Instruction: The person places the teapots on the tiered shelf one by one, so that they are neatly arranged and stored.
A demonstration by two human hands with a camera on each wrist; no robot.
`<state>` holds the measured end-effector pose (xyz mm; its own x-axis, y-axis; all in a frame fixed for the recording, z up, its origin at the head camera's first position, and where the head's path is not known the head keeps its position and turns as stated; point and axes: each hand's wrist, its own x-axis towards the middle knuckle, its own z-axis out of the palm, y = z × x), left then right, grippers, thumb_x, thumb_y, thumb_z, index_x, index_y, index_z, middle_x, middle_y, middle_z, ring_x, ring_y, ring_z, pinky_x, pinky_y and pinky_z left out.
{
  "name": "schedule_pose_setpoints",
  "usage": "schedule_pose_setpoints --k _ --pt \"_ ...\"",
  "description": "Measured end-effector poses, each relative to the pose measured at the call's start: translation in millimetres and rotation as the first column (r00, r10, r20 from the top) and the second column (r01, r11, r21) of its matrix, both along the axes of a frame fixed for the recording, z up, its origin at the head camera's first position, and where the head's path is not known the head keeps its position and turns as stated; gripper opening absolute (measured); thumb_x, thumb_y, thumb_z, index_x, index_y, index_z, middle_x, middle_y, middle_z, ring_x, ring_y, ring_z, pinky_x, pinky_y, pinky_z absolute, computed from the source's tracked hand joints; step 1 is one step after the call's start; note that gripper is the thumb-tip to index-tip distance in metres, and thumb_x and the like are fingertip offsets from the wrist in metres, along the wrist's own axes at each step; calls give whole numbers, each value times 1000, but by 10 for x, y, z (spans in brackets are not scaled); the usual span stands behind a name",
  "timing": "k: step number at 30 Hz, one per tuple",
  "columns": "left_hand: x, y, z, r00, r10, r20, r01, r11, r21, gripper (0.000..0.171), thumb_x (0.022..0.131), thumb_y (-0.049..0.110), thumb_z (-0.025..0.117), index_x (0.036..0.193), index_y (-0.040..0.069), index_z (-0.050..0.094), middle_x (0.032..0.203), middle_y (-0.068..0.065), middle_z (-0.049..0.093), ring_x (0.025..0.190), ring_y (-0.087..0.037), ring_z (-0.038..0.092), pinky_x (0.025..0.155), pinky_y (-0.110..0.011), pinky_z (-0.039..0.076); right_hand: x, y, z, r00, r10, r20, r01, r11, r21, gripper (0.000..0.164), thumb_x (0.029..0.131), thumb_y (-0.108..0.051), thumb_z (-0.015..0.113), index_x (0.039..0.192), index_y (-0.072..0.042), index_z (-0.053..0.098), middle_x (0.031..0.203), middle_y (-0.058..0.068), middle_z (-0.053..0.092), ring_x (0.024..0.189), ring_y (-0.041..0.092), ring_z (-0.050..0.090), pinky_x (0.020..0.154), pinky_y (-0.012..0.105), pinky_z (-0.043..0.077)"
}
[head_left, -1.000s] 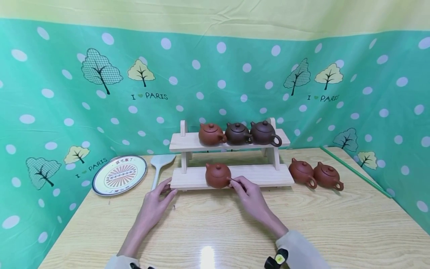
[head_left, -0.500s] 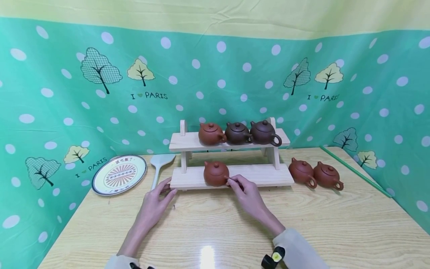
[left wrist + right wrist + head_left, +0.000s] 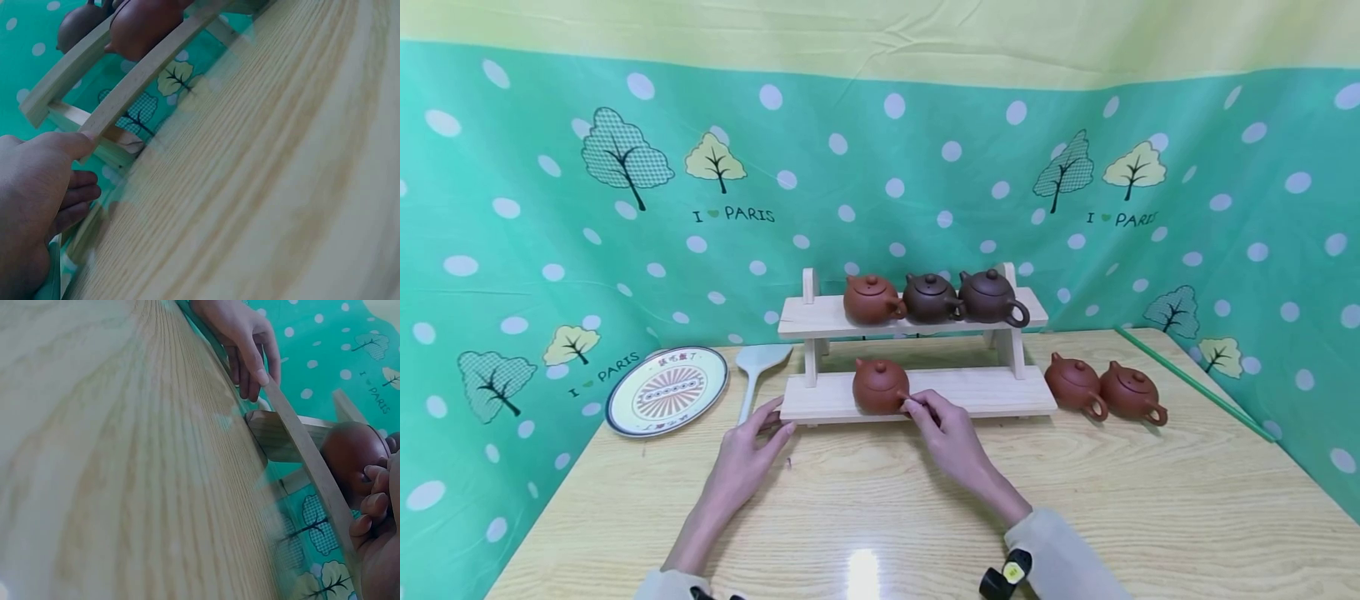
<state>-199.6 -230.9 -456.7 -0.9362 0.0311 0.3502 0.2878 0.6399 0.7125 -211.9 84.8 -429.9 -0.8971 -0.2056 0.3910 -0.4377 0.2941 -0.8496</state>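
Observation:
A two-tier wooden display rack stands in the middle of the table in the head view. On its lower board sits a reddish-brown teapot, left of the middle. My right hand pinches this teapot's handle, which points to the front right. My left hand grips the left end of the lower board, thumb at the front corner, as the right wrist view also shows. Along the upper board stand a reddish-brown teapot, a dark brown teapot and a darker, purplish teapot.
Two more reddish-brown teapots, a nearer one and an outer one, stand right of the rack. Beyond them lies a green stick. To the left are a patterned plate and a pale spatula. A dotted curtain encloses the table.
The teapot on the lower board has slid slightly left and a little back, with my right hand moving along on its handle. My left hand stays at the board's end.

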Motion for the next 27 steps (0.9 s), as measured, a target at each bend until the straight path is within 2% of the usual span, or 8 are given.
schedule_pose_setpoints --k 2,9,17,27 --pt "1 2 0 1000 -4 -3 4 1000 3 52 99 22 73 144 2 56 124 -20 71 115 -37 68 101 -56 52 -10 1 -9 1000 1 -5 -1 1000 2 16 107 -10 58 105 -7 73 83 14 63 68 9 48 58 21 38" --pt "0 9 -2 1000 -3 -11 3 1000 0 51 100 22 73 144 2 57 123 -20 71 115 -38 68 100 -56 53 -17 5 -15 1000 8 3 -8 1000 -19 14 107 -14 61 104 -7 73 73 -3 53 63 9 44 55 21 35" --pt "-1 17 10 1000 -8 -17 8 1000 1 52 101 23 72 144 -1 56 122 -24 70 114 -41 67 98 -55 54 1 45 11 997 21 70 -19 999 -31 17 108 -17 58 107 -5 70 74 7 57 62 9 43 56 22 34" --pt "11 15 25 1000 -7 -7 7 1000 -9 52 102 24 70 145 -1 55 122 -25 70 116 -41 67 99 -57 53 42 215 30 997 -36 68 39 999 -35 16 108 -17 58 110 -7 70 70 -2 47 60 11 42 54 23 35"
